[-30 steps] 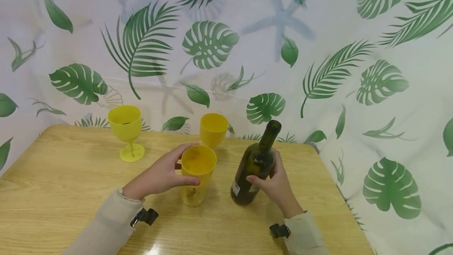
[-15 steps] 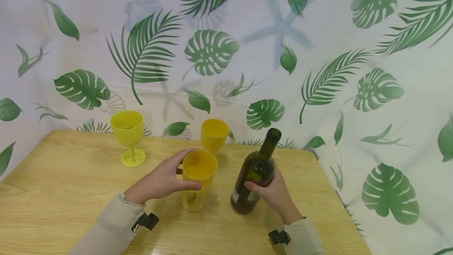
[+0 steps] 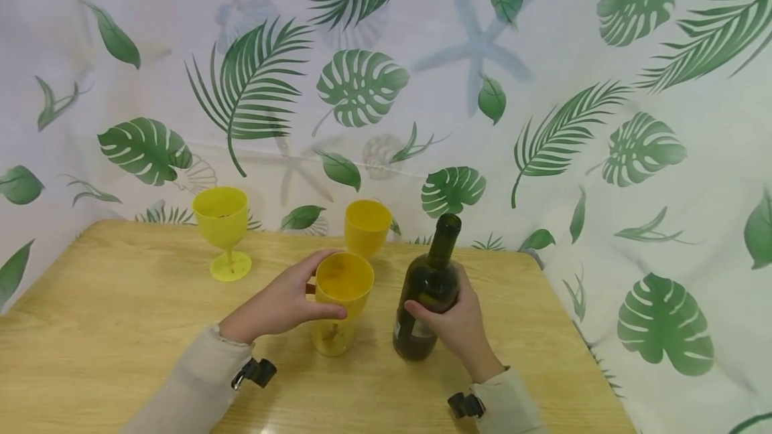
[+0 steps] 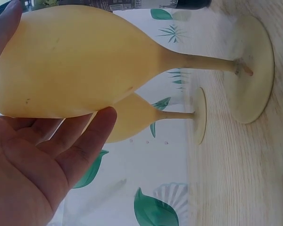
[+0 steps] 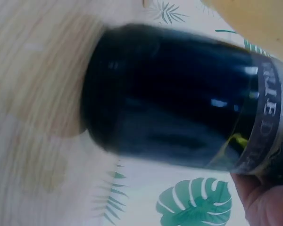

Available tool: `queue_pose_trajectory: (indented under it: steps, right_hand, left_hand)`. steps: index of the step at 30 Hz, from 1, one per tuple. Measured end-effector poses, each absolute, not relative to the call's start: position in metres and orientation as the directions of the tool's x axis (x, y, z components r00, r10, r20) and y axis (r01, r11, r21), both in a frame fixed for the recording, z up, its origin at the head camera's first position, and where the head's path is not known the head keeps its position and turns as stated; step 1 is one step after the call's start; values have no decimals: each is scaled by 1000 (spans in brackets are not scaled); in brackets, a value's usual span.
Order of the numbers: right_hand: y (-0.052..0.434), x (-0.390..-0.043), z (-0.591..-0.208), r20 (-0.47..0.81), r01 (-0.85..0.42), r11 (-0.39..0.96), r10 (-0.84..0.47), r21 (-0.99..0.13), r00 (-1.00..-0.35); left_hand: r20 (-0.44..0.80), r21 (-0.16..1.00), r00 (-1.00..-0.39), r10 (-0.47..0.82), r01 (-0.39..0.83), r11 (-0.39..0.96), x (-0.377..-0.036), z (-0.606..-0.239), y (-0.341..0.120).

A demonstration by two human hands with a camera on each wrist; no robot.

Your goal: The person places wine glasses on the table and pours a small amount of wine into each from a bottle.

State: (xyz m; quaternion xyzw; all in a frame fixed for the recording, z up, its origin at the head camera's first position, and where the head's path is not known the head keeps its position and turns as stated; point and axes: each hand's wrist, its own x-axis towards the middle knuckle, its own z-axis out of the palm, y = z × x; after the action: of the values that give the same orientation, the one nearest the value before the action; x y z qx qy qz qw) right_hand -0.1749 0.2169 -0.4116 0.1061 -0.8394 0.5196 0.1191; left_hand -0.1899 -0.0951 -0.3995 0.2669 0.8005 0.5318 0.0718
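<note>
My left hand [image 3: 283,303] curls round the bowl of an orange-yellow goblet [image 3: 340,293] that stands on the wooden table [image 3: 108,327]. The left wrist view shows that goblet [image 4: 85,61] close up, foot on the wood, with my left hand [image 4: 42,150] wrapped about the bowl. A dark green wine bottle [image 3: 429,293], open at the neck, stands upright to its right. My right hand [image 3: 455,320] grips the bottle's body. In the right wrist view the dark bottle [image 5: 179,99] fills the frame, its base on the table.
A second orange-yellow goblet [image 3: 365,226] stands just behind the held one. A lime-yellow goblet [image 3: 223,223] stands at the back left. A leaf-printed cloth [image 3: 543,86] hangs behind the table and drapes past its right edge.
The bottle has come from a lean to the right to nearly upright, and my right hand has slid round its body. The left hand and its goblet have stayed put.
</note>
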Motion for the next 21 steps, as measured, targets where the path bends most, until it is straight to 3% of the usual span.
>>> queue_pose_trajectory:
  steps: [7, 14, 21]
  right_hand:
    - [220, -174, -401, 378, -367, 602, -115, -709, -919]
    - [233, -181, -379, 505, -489, 753, -243, -439, -828]
    - [239, -189, -362, 514, -610, 778, -464, -154, -721]
  left_hand:
    - [169, 891, -844, 509, 352, 288, -191, -400, -96]
    - [162, 900, -840, 518, 341, 271, -193, -398, -95]
    - [148, 908, -842, 519, 323, 266, -191, -398, -97]
